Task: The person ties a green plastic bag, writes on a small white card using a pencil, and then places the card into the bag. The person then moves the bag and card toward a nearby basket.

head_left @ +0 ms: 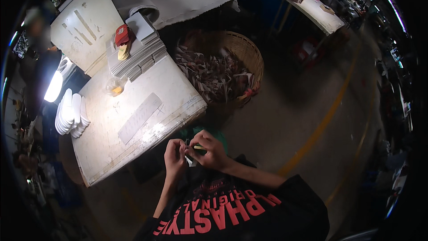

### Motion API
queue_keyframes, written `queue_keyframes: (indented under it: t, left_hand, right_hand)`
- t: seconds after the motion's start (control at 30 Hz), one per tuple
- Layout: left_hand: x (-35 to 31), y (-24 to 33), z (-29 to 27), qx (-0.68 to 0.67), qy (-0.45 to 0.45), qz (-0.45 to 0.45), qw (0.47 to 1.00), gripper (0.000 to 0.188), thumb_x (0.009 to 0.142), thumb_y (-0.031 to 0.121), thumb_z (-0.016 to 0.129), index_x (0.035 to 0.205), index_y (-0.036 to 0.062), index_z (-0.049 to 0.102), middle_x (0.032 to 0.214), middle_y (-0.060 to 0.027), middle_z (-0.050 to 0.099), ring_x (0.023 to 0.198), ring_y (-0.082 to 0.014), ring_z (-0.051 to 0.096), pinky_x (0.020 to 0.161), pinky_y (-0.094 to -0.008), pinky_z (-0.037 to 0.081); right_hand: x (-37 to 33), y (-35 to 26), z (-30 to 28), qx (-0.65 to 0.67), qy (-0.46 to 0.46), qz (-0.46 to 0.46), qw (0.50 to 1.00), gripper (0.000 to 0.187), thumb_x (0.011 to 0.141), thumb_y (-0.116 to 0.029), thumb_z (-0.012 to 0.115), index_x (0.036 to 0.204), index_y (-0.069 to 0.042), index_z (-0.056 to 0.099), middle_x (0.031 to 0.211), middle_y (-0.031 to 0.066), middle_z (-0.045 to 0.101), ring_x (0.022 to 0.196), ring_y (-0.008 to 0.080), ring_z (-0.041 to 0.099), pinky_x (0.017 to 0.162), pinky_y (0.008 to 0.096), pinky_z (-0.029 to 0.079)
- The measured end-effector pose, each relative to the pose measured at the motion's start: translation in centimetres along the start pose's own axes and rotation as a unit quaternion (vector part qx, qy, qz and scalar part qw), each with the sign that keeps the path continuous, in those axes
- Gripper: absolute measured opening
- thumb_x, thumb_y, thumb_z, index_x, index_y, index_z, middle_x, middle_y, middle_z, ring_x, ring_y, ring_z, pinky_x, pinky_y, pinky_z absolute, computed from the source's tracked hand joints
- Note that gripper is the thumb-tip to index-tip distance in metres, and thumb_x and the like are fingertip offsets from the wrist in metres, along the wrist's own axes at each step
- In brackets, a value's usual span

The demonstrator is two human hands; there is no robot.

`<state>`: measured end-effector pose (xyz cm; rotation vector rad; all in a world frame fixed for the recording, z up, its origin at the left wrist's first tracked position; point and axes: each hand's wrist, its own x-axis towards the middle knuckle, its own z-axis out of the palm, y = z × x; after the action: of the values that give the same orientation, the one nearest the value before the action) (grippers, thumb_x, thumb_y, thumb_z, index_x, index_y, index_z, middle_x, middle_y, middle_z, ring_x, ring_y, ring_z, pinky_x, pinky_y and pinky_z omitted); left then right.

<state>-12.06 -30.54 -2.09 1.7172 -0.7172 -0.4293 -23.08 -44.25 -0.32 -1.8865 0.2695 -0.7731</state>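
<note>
We see a worn white bench (96, 151) lit by a lamp (53, 87) at its left, in a dim workshop. On it, white foot-shaped insoles (67, 114) lie in piles by the left edge, a clear plastic bag (115, 85) sits further in, and a red packet (122, 35) rests on stacked grey-white sheets (139, 56). Beside the bench, a wicker basket (249, 52) holds scraps (214, 76); a yellow line (327, 122) crosses the floor (285, 116). Our 2 hands meet just off the bench's near edge. Our right hand (209, 151) grasps a slim yellow-green piece (199, 147) between curled fingers. Our left hand (175, 153) is just beside it, its fingers bent together; we cannot tell whether they grip anything.
</note>
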Motion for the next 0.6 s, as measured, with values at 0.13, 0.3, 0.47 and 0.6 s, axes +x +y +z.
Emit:
queue_keyframes:
  t: [0.13, 0.3, 0.47, 0.6]
  left_hand:
    - [0.3, 2.0, -0.8, 0.077, 0.053, 0.016, 0.995, 0.007, 0.095, -0.007, 0.061, 0.097, -0.0003, 0.058, 0.091, -0.0106, 0.060, 0.081, -0.0230, 0.060, 0.076, -0.0328, 0.050]
    - [0.6, 4.2, -1.5, 0.151, 0.038, 0.084, 0.984, 0.012, 0.088, -0.008, 0.064, 0.096, -0.0008, 0.059, 0.091, -0.0147, 0.062, 0.083, -0.0320, 0.063, 0.075, -0.0376, 0.051]
    - [0.5, 5.2, -1.6, 0.188, 0.039, 0.129, 0.973, 0.011, 0.088, -0.009, 0.063, 0.095, -0.0011, 0.060, 0.091, -0.0161, 0.063, 0.084, -0.0353, 0.064, 0.075, -0.0402, 0.052]
    - [0.8, 5.0, -1.6, 0.173, 0.037, 0.101, 0.979, 0.010, 0.089, -0.009, 0.061, 0.095, -0.0013, 0.060, 0.091, -0.0160, 0.062, 0.082, -0.0346, 0.065, 0.073, -0.0399, 0.052]
  right_hand:
    - [0.6, 0.4, 0.1, -0.022, 0.028, 0.001, 0.999, 0.010, 0.089, -0.003, 0.076, 0.092, -0.003, 0.066, 0.093, 0.0106, 0.063, 0.084, 0.0267, 0.067, 0.073, 0.0359, 0.054]
    - [0.8, 0.3, 0.0, -0.027, 0.013, -0.002, 1.000, 0.014, 0.086, -0.008, 0.076, 0.093, -0.006, 0.064, 0.091, 0.0101, 0.064, 0.081, 0.0320, 0.069, 0.069, 0.0393, 0.055]
    - [1.3, 0.3, 0.5, -0.050, 0.015, 0.062, 0.997, 0.015, 0.084, -0.010, 0.076, 0.091, -0.005, 0.063, 0.087, 0.0112, 0.065, 0.079, 0.0336, 0.069, 0.068, 0.0414, 0.055]
    - [1.5, 0.5, 0.8, -0.047, -0.008, 0.072, 0.996, 0.014, 0.086, -0.012, 0.075, 0.091, -0.005, 0.064, 0.087, 0.0114, 0.066, 0.077, 0.0345, 0.069, 0.066, 0.0420, 0.055]
